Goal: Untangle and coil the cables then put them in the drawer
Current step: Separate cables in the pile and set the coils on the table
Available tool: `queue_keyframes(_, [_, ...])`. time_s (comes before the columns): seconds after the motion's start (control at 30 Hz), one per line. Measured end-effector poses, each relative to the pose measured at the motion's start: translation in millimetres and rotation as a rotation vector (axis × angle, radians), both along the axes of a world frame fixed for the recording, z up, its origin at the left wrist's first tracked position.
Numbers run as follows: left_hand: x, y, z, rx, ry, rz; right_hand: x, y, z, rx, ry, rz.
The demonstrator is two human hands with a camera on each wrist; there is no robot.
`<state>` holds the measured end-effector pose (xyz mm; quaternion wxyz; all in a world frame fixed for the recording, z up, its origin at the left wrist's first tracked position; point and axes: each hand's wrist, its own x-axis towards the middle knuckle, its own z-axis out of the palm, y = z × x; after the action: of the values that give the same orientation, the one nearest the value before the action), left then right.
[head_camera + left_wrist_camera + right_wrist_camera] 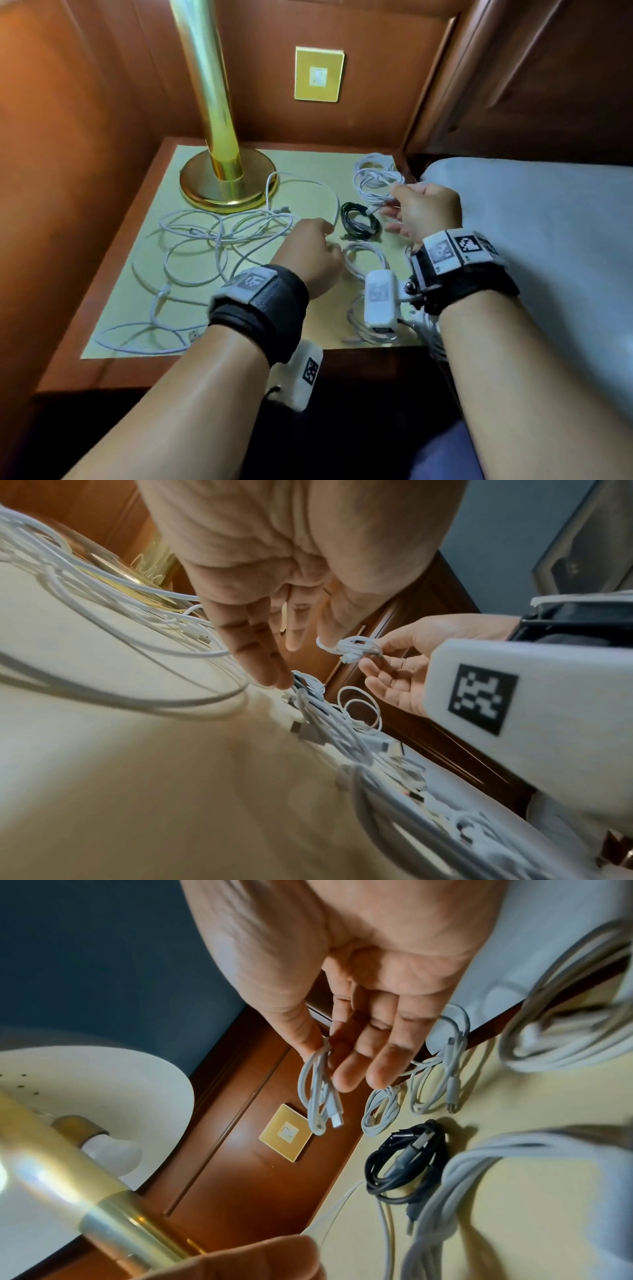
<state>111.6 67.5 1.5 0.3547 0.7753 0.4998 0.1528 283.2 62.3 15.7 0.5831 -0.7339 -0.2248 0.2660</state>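
A loose tangle of white cables sprawls over the left half of the nightstand top. A coiled black cable lies in the middle. My right hand pinches a small coiled white cable between thumb and forefinger, raised above the back right corner. My left hand reaches down with straight fingers, their tips touching another white coil in front of the black one. No drawer is in view.
A brass lamp stands at the back left of the top. More white coils lie at the back right and one near the front edge. A grey bed borders the right side. Wood panels and a brass wall plate close the back.
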Motion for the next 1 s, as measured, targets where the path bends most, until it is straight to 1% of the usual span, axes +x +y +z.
queue_keyframes(0.07, [2.5, 9.5, -1.1, -0.059, -0.015, -0.018, 4.3, 13.7, -0.6, -0.033, 0.012, -0.011])
queue_keyframes(0.13, [3.8, 15.2, -3.0, -0.103, 0.021, -0.048, 7.9, 26.3, -1.4, -0.059, 0.027, -0.012])
queue_keyframes(0.33, [1.9, 37.8, -13.1, -0.100, 0.246, -0.100, 11.7, 52.4, -2.9, -0.144, 0.045, 0.001])
queue_keyframes(0.47, [0.2, 47.8, -8.5, -0.057, 0.399, -0.125, 11.7, 62.2, 1.7, -0.157, 0.110, 0.082])
queue_keyframes(0.53, [0.2, 48.7, -6.8, -0.061, 0.446, -0.103, 10.8, 66.8, 0.1, -0.163, 0.145, 0.070])
queue_keyframes(0.6, [-1.3, 50.9, -10.0, -0.065, 0.449, -0.063, 6.0, 70.0, -1.2, -0.169, 0.173, 0.052])
queue_keyframes(0.67, [-2.8, 53.3, -12.8, -0.067, 0.413, -0.026, 1.6, 73.7, -2.1, -0.175, 0.133, 0.055])
queue_keyframes(0.73, [-3.2, 55.3, -13.2, -0.070, 0.367, -0.007, -2.0, 76.7, -4.2, -0.166, 0.109, 0.116])
queue_keyframes(0.83, [-2.2, 52.7, -7.5, -0.058, 0.337, -0.014, -7.7, 75.1, -2.5, -0.205, 0.064, 0.199])
queue_keyframes(0.93, [-1.6, 46.7, -3.1, -0.066, 0.341, -0.032, -2.3, 72.9, 1.4, -0.240, 0.077, 0.183])
queue_keyframes(1.0, [-2.2, 43.1, -0.2, -0.055, 0.341, -0.039, 1.3, 69.2, 6.5, -0.269, 0.042, 0.159])
